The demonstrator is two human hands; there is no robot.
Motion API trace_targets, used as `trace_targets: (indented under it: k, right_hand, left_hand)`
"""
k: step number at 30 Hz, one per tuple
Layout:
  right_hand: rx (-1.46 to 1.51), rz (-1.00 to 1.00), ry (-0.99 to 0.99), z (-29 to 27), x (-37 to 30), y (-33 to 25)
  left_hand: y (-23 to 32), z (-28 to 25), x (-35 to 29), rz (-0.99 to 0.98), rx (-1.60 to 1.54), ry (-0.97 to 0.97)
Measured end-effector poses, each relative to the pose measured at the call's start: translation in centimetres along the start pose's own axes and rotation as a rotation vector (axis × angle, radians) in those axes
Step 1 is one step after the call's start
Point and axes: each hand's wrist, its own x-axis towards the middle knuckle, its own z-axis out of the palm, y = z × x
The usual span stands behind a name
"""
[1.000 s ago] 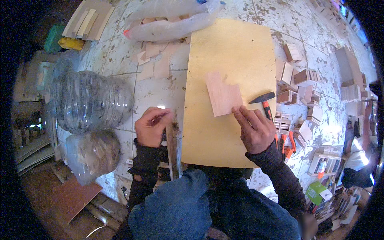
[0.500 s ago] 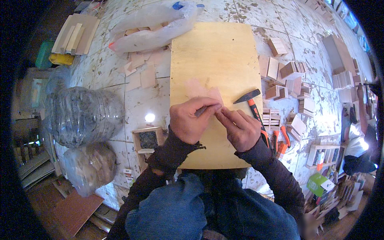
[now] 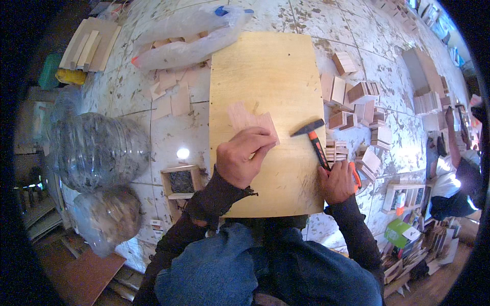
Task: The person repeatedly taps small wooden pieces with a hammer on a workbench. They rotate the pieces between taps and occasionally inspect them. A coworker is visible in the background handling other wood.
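A yellowish wooden board (image 3: pixel 265 76) lies in front of me. Thin pale veneer pieces (image 3: pixel 250 117) rest on its middle, one of them with a ragged edge. Just over their near edge my left hand (image 3: pixel 241 155) is closed in a pinch; whatever sits between thumb and forefinger is too small to make out. At the board's right edge my right hand (image 3: pixel 338 182) is wrapped round the lower handle of a hammer (image 3: pixel 317 148). The hammer has a dark head and a black-and-orange handle, and its head points away from me over the board.
Stacks of small wooden blocks (image 3: pixel 362 92) stand right of the board. On the left are a small wooden box (image 3: pixel 171 195) with dark contents, loose veneer sheets (image 3: pixel 179 99) and large filled plastic bags (image 3: pixel 107 150). Another person (image 3: pixel 454 176) is at far right.
My right hand has left my left hand's fingertips and moved right and nearer to me, onto the hammer's handle. My left hand keeps its pinch over the veneer.
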Motion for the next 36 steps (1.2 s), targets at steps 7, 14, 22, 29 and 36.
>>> trace_targets:
  k: [7, 14, 22, 29, 36]
  right_hand:
    - [0.643, 0.18, -0.324, -6.6, -0.7, -1.0]
    - [0.935, -0.055, -0.508, -10.7, -2.2, -4.0]
    - [1.095, 0.113, -0.28, -14.8, -2.9, -3.4]
    - [0.649, -0.004, -0.628, -10.5, -2.1, -4.6]
    - [1.364, -0.1, -0.117, -10.5, -3.3, -5.1]
  left_hand:
    - [0.3, 0.6, -0.6, -0.128, -0.09, 0.044]
    - [-0.2, 0.8, -1.0, -0.124, -0.057, 0.014]
    - [-0.6, -0.4, -0.3, -0.1, -0.068, -0.011]
    - [-0.4, -0.8, 0.4, -0.153, -0.132, -0.004]
    - [-0.1, -0.8, 0.7, -0.287, -0.152, 0.016]
